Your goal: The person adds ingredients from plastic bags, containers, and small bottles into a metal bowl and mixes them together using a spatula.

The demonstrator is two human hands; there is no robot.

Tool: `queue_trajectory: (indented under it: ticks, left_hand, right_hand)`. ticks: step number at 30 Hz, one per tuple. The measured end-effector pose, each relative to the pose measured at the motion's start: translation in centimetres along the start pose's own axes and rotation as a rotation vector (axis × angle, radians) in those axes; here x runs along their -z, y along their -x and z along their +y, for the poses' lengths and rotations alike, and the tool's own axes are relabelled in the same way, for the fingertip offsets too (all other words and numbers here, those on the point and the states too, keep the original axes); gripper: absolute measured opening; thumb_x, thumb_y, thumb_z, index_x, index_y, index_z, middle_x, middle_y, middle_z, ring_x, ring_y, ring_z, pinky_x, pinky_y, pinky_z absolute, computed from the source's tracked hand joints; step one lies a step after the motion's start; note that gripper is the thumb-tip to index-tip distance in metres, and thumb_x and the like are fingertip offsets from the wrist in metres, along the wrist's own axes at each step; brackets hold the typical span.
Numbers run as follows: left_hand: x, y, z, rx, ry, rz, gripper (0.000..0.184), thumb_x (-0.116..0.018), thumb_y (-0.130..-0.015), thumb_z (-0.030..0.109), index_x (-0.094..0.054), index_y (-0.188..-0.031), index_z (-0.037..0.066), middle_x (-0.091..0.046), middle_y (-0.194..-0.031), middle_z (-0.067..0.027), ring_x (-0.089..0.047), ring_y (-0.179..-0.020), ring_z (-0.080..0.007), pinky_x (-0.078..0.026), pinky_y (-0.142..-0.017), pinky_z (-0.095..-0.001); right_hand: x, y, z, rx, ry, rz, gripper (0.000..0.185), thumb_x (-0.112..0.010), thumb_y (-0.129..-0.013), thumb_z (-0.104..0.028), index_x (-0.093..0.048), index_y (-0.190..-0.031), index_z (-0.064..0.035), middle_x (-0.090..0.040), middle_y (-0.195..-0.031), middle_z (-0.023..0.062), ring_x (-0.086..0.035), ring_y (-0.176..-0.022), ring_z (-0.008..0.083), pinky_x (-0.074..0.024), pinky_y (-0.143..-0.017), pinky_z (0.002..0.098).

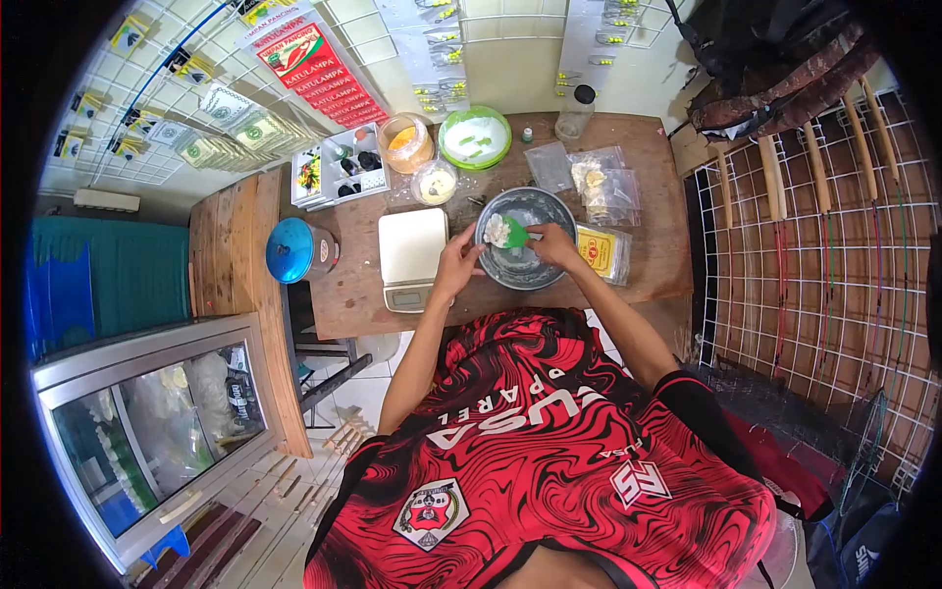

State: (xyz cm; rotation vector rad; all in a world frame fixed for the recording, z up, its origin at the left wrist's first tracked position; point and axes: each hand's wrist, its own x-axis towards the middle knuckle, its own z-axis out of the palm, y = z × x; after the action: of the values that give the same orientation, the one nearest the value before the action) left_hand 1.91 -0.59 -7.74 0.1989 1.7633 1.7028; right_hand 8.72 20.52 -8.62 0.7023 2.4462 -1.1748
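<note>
A grey bowl with whitish paste smeared inside stands on the wooden table. My right hand grips a green scraper, its blade inside the bowl beside a whitish lump. At the bowl's left rim is my left hand, fingers closed against the rim. Just left of it lies a white scale. A yellow-labelled packet lies to the right of the bowl, partly behind my right forearm.
Behind the bowl stand a green bowl of white powder, an orange-filled tub and a small tub. Plastic bags and a jar are at the back right. A blue-lidded can and white organizer stand left.
</note>
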Motion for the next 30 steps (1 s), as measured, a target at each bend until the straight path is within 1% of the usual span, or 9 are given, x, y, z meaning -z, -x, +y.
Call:
queue_trajectory:
  ticks: [2,4,7,11,16,19,23,25,30]
  left_hand:
    - [0.2,0.1,-0.4,0.021,0.008,0.013,0.048,-0.056,-0.085,0.004,-0.042,-0.13,0.01,-0.043,-0.085,-0.0017,-0.053,-0.075,-0.0116,-0.058,-0.057,-0.027]
    - [0.3,0.3,-0.6,0.045,0.014,0.015,0.048,-0.055,-0.085,0.005,-0.041,-0.131,0.01,-0.044,-0.084,-0.0012,-0.054,-0.076,-0.0117,-0.058,-0.057,-0.0273]
    - [0.5,0.4,-0.9,0.026,0.007,0.016,0.049,-0.055,-0.086,0.005,-0.04,-0.132,0.011,-0.047,-0.083,-0.0006,-0.055,-0.075,-0.0112,-0.058,-0.058,-0.0277]
    - [0.4,0.2,-0.2,0.05,0.011,0.011,0.05,-0.055,-0.086,0.005,-0.038,-0.133,0.009,-0.05,-0.087,-0.0019,-0.055,-0.074,-0.0111,-0.058,-0.058,-0.0279]
    - [0.3,0.3,-0.4,0.055,0.022,0.014,0.05,-0.056,-0.085,0.006,-0.038,-0.132,0.007,-0.052,-0.088,-0.0026,-0.055,-0.074,-0.0108,-0.057,-0.058,-0.0275]
    - [0.5,0.3,-0.9,0.062,0.048,0.032,0.05,-0.056,-0.085,0.007,-0.039,-0.132,0.007,-0.051,-0.086,-0.0018,-0.053,-0.073,-0.0095,-0.057,-0.058,-0.0273]
    - [0.5,0.1,-0.9,0.053,0.007,0.028,0.05,-0.056,-0.085,0.007,-0.039,-0.132,0.007,-0.048,-0.083,-0.0002,-0.051,-0.069,-0.0084,-0.057,-0.057,-0.0272]
    - [0.6,0.2,-0.8,0.048,0.018,0.04,0.05,-0.056,-0.085,0.006,-0.039,-0.132,0.007,-0.047,-0.081,0.0004,-0.051,-0.067,-0.0082,-0.057,-0.057,-0.0272]
    - [0.8,0.4,-0.6,0.074,0.035,0.045,0.05,-0.055,-0.085,0.006,-0.039,-0.132,0.008,-0.05,-0.081,-0.0007,-0.052,-0.069,-0.0092,-0.057,-0.057,-0.0276]
  right_hand:
    - [1.5,1.8,-1.6,-0.01,-0.009,0.007,0.039,-0.061,-0.075,-0.024,-0.06,-0.113,-0.0153,-0.064,-0.085,0.0219,-0.063,-0.084,0.0331,-0.0472,-0.076,0.04]
    - [2.5,3.7,-2.7,0.166,0.259,0.245,0.04,-0.056,-0.076,-0.015,-0.058,-0.116,-0.0184,-0.064,-0.083,0.0186,-0.063,-0.078,0.0323,-0.0491,-0.07,0.0416]
    - [1.5,4.5,-2.0,0.317,0.555,0.361,0.043,-0.052,-0.074,-0.007,-0.057,-0.114,-0.0201,-0.061,-0.083,0.0162,-0.062,-0.073,0.0311,-0.0503,-0.061,0.0412]
    - [0.8,4.2,-1.0,0.446,0.625,0.362,0.044,-0.05,-0.073,-0.005,-0.057,-0.113,-0.0217,-0.058,-0.084,0.0147,-0.062,-0.066,0.0305,-0.0503,-0.055,0.0391]
    - [2.2,4.8,-2.2,0.251,0.399,0.358,0.032,-0.052,-0.077,-0.015,-0.06,-0.108,-0.0159,-0.062,-0.08,0.0178,-0.062,-0.07,0.0333,-0.0493,-0.058,0.0442]
    - [3.4,5.6,-2.7,0.256,0.405,0.192,0.025,-0.051,-0.079,-0.017,-0.062,-0.099,-0.0111,-0.062,-0.076,0.0196,-0.062,-0.071,0.036,-0.0486,-0.061,0.0468]
    - [2.2,4.6,-1.0,0.266,0.406,0.112,0.028,-0.052,-0.08,-0.02,-0.062,-0.104,-0.0097,-0.063,-0.078,0.0213,-0.061,-0.072,0.0379,-0.048,-0.066,0.0483]
    - [1.6,3.5,-0.8,0.122,0.476,0.036,0.027,-0.054,-0.08,-0.022,-0.063,-0.101,-0.0085,-0.063,-0.081,0.0222,-0.061,-0.077,0.0375,-0.048,-0.07,0.0471]
    - [1.7,1.7,-2.0,0.059,0.525,0.033,0.025,-0.057,-0.078,-0.024,-0.065,-0.095,-0.0073,-0.063,-0.088,0.0224,-0.061,-0.085,0.0363,-0.0476,-0.075,0.0451]
